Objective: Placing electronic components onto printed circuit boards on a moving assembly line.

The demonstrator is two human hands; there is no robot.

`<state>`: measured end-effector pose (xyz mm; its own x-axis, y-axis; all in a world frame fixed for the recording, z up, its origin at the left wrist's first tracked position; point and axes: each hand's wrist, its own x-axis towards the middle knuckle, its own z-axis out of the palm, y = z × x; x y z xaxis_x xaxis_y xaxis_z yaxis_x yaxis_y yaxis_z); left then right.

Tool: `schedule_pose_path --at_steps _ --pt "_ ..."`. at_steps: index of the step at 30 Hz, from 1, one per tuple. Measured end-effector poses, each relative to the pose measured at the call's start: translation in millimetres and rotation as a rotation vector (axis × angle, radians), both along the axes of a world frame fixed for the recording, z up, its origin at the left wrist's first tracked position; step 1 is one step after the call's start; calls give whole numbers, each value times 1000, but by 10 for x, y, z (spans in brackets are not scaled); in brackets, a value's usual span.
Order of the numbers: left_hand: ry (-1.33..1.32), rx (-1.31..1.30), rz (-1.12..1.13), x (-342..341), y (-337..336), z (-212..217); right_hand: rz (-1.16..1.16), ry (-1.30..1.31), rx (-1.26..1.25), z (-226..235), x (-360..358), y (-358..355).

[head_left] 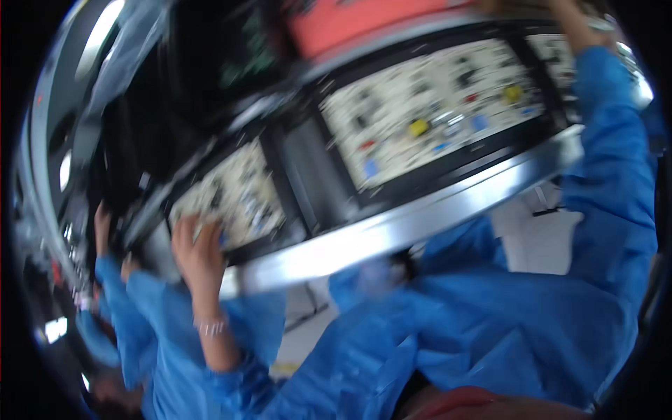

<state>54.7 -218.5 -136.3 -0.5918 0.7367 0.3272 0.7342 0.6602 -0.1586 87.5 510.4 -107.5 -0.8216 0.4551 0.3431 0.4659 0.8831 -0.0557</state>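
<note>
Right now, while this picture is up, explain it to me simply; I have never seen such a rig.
No robot here: a fisheye camera on a person's head looks down, so straight edges bend. Pale boards carrying small parts, one large and one smaller-looking, sit in black frames behind a shiny metal rail. The person's bare left hand, with a bracelet on its wrist, has its fingers over the smaller-looking board's corner; blur hides whether they hold anything. The blue-sleeved right arm reaches toward the top edge; its hand can't be made out clearly. Farther left is another person's hand.
</note>
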Motion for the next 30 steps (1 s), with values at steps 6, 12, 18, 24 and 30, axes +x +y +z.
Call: schedule_pose_path --at_steps 6,12,18,24,30 --pt "-159 11 -21 -10 184 220 -306 423 -25 -91 143 678" --pt "-233 12 -13 -157 302 337 260 437 -371 102 -235 146" --pt "-221 146 103 -33 115 569 469 287 -379 232 -361 -542" --pt "-91 296 130 -694 172 534 124 180 -281 530 38 -1222" --pt "-250 417 218 -1553 577 394 351 695 -811 672 217 -1341"
